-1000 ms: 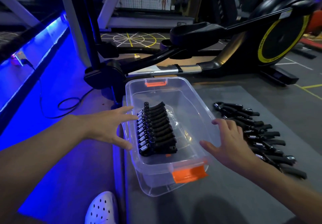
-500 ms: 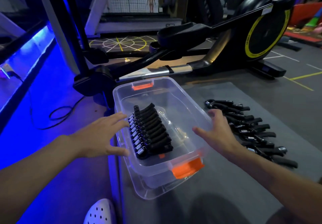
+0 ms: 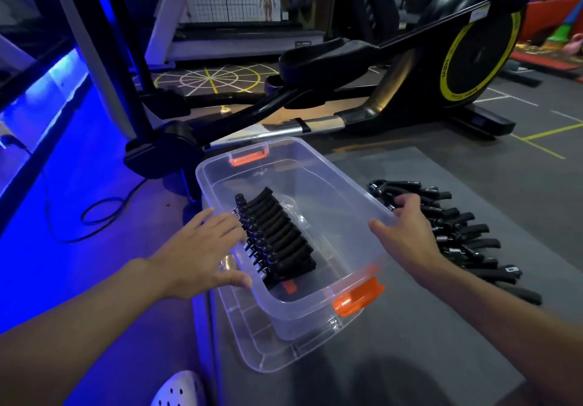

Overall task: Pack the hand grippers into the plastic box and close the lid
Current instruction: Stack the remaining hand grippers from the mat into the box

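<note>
A clear plastic box (image 3: 347, 184) with orange latches is tilted above its clear lid (image 3: 268, 358), which lies on the grey mat. A row of several black hand grippers (image 3: 277, 238) stands inside along the box's left wall. My left hand (image 3: 195, 251) presses the left wall with spread fingers, thumb at the near rim. On the opposite side, my right hand (image 3: 407, 235) is against the right wall, its thumb on the rim. Several more hand grippers (image 3: 467, 235) lie in a row on the mat just right of the box.
The grey mat (image 3: 441, 342) extends to the right and toward me. A black elliptical trainer (image 3: 410, 74) stands right behind the box. A black cable (image 3: 94, 216) loops on the blue-lit floor at left. A white perforated shoe (image 3: 176, 390) shows at the bottom.
Both hands have closed in on the box's sides. The box has shifted and tilted, its near end now raised off the lid beneath it.
</note>
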Demonstrator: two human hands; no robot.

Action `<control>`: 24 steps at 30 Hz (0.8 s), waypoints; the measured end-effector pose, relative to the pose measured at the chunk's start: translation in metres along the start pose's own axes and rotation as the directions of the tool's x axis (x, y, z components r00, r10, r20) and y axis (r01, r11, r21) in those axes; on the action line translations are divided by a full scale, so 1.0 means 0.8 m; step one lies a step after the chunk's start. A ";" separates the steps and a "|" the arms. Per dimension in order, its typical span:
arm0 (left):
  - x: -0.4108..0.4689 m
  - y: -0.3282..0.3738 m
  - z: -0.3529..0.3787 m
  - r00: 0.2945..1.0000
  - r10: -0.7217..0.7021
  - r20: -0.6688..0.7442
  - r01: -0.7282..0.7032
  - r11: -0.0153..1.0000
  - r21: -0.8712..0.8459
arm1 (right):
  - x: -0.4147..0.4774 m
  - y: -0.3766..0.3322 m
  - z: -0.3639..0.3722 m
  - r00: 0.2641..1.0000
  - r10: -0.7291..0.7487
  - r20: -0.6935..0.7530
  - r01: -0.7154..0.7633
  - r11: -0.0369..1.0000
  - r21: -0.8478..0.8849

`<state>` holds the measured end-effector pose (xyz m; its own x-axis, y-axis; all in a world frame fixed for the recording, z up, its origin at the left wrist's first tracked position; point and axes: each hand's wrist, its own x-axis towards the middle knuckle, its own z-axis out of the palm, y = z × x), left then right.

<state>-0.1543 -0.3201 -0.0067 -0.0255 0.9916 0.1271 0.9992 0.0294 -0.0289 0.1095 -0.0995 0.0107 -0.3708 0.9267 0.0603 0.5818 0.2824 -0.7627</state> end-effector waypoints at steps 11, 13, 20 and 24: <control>0.007 0.011 0.001 0.997 0.010 -0.073 -0.001 0.993 0.118 | -0.007 0.004 -0.002 0.999 -0.003 0.048 -0.006 0.985 0.171; 0.017 0.023 -0.004 0.968 -0.129 -0.214 0.128 0.992 -0.019 | -0.002 0.002 -0.005 0.998 -0.004 0.068 -0.010 0.979 0.202; 0.038 0.016 -0.014 0.934 -0.150 -0.325 0.179 0.982 0.059 | 0.002 0.006 -0.001 0.997 -0.009 0.081 -0.004 0.987 0.161; 0.038 0.020 -0.002 0.936 -0.245 -0.254 0.270 0.960 0.072 | 0.007 0.006 -0.003 0.995 -0.012 0.103 -0.002 0.991 0.134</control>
<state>-0.1392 -0.2894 -0.0013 -0.2601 0.8886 0.3779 0.9500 0.3055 -0.0646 0.1119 -0.0925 0.0086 -0.4499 0.8931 0.0028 0.4804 0.2446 -0.8422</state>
